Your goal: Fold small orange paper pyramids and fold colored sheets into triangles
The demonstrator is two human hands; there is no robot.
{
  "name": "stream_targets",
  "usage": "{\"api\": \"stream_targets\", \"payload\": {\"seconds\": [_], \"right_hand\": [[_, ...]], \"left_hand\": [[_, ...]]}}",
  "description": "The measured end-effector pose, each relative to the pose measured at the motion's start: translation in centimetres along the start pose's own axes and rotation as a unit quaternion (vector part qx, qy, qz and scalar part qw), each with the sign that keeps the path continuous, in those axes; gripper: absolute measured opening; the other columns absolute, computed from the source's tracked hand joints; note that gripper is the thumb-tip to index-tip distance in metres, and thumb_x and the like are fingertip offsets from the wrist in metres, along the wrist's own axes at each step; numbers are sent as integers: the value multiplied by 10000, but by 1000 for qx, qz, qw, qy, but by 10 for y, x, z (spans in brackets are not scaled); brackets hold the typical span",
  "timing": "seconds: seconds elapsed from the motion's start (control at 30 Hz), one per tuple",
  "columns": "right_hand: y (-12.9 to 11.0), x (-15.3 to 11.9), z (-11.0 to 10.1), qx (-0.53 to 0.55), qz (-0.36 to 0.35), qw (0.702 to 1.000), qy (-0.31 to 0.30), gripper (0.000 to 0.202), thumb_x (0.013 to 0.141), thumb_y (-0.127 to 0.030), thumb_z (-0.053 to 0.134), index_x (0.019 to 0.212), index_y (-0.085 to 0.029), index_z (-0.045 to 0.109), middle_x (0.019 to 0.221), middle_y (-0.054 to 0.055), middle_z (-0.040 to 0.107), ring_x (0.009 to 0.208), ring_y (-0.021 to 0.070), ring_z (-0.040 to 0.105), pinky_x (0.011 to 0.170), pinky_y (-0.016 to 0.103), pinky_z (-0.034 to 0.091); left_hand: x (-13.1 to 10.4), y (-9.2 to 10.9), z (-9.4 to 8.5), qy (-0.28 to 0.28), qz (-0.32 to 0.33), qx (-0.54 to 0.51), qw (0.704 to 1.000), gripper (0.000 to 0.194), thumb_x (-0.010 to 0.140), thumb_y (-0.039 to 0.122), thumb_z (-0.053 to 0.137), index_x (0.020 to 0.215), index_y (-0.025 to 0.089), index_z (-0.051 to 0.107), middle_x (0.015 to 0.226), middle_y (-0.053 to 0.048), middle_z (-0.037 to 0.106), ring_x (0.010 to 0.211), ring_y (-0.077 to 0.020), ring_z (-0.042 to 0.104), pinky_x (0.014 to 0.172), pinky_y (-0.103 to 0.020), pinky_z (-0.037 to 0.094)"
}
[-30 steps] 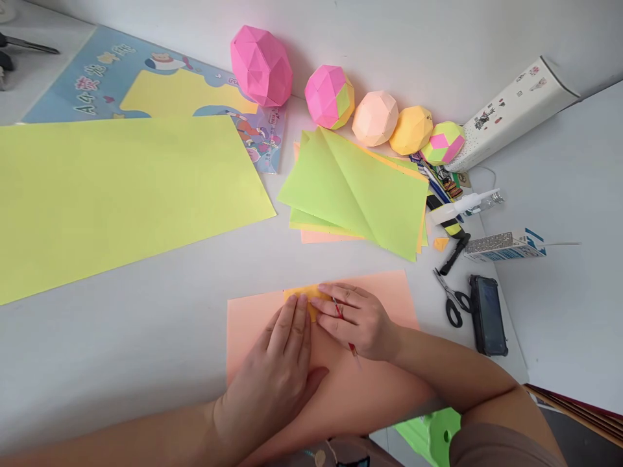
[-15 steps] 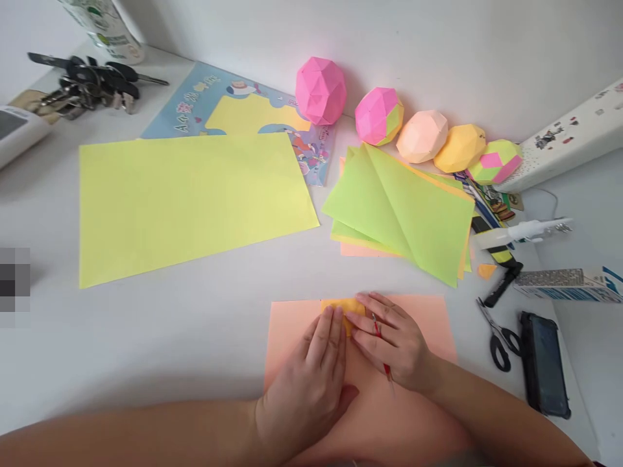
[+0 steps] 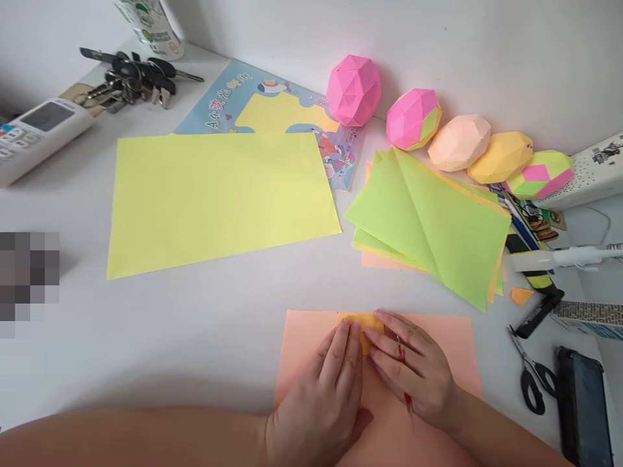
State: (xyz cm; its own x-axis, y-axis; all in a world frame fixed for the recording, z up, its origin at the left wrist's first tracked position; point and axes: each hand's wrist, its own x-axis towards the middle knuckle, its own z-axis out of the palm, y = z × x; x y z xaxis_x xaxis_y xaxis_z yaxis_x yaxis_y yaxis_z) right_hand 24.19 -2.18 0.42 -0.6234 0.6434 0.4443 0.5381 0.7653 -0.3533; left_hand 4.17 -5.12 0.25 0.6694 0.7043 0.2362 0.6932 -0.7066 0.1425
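A small orange paper piece (image 3: 366,320) lies on a peach sheet (image 3: 311,324) near the front of the table. My left hand (image 3: 324,395) lies over its left part, fingers stretched out and fingertips on the orange paper. From the right, my right hand (image 3: 413,363) touches the same piece with its fingertips. Threaded between the right hand's fingers is a thin red tool (image 3: 401,352) with slim metal-looking ends; its exact kind is unclear. The hands cover much of the orange piece and the middle of the peach sheet.
Behind lie a yellow sheet (image 3: 224,201) and a stack of green and orange sheets (image 3: 428,220). Several faceted paper eggs (image 3: 354,91) line the wall. On the right are scissors (image 3: 533,376) and a phone (image 3: 584,408); keys (image 3: 134,74) sit at back left.
The whole view has shifted, so everything appears farther right and the front items slightly lower. Both hands stay on the orange paper, with the red tool still in the right.
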Motion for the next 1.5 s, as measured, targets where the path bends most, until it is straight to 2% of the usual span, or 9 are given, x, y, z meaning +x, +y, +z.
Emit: {"api": "stream_targets", "payload": {"seconds": [0.23, 0.73, 0.97, 1.17, 1.5], "right_hand": [[1, 2, 0, -20, 35, 999, -23, 273, 821, -112, 674, 1085, -71, 622, 1174, 222, 665, 1237, 341, 542, 927, 542, 565], [1, 0, 0, -1, 45, 999, -18, 290, 804, -90, 692, 1086, -80, 627, 1154, 202, 679, 1205, 326, 573, 952, 535, 556], [0, 0, 0, -6, 44, 999, -20, 284, 800, -88, 698, 1074, -74, 627, 1141, 209, 683, 1196, 329, 579, 946, 539, 558], [0, 1, -1, -7, 47, 999, -14, 290, 813, -107, 688, 1097, -112, 627, 1149, 177, 688, 1182, 316, 593, 946, 537, 560], [0, 3, -1, -5, 42, 999, -9, 283, 801, -84, 695, 1077, -100, 631, 1118, 182, 699, 1178, 314, 596, 952, 534, 557]], "left_hand": [[1, 0, -2, -6, -9, -7, 1000, 594, 881, 487, 493, 1192, -10, 589, 1297, -220, 580, 1202, -367, 546, 1089, -495, 262], [-2, 1, 4, 24, -14, -29, 999, 534, 874, 400, 480, 1178, -30, 570, 1278, -241, 587, 1206, -374, 542, 1105, -487, 272], [-2, 2, 4, 21, -14, -26, 999, 545, 859, 402, 504, 1178, -35, 570, 1275, -240, 588, 1200, -380, 548, 1087, -485, 312], [-2, 1, 2, 2, -7, -17, 1000, 547, 882, 410, 485, 1204, -26, 558, 1306, -254, 560, 1228, -370, 525, 1104, -498, 280], [-2, 1, 2, 17, -14, -18, 1000, 541, 878, 399, 482, 1196, -33, 550, 1275, -245, 588, 1206, -372, 544, 1108, -489, 277]]}}
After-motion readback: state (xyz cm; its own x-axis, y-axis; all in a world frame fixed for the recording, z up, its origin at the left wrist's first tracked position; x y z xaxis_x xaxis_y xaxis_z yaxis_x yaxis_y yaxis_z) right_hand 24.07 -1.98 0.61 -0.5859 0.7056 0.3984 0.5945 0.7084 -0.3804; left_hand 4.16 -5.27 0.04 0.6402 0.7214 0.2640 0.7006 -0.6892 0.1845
